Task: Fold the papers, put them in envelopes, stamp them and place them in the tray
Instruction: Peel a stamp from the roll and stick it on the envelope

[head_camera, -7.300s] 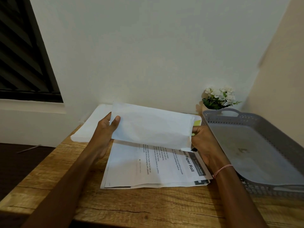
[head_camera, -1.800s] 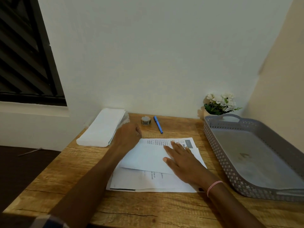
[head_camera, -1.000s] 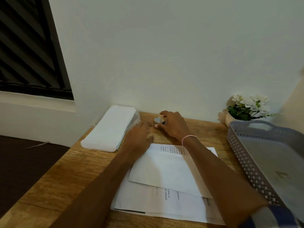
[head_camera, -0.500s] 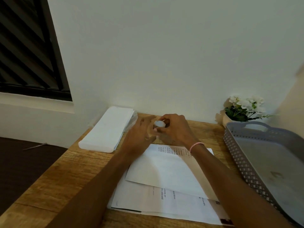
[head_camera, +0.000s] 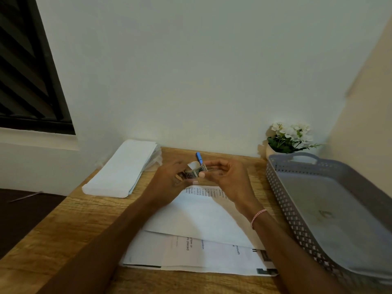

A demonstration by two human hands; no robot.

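Observation:
Both hands hold a small roll of stamps (head_camera: 194, 171) above the table's far middle. My left hand (head_camera: 169, 180) grips the roll from the left. My right hand (head_camera: 227, 177) pinches its loose end, and a white strip curls up from the roll. A filled white envelope (head_camera: 203, 219) lies flat below my hands on a stack of printed papers (head_camera: 191, 253). The grey perforated tray (head_camera: 331, 211) stands at the right, with nothing inside it.
A pile of white envelopes (head_camera: 125, 168) lies at the far left of the wooden table (head_camera: 63, 230). A blue pen (head_camera: 199, 157) lies behind my hands. A pot of white flowers (head_camera: 290, 137) stands in the far corner beside the tray.
The envelope was put down on the papers. My right hand reached to the back of the table and picked up the stamp roll; now both hands hold it and a strip is pulled out.

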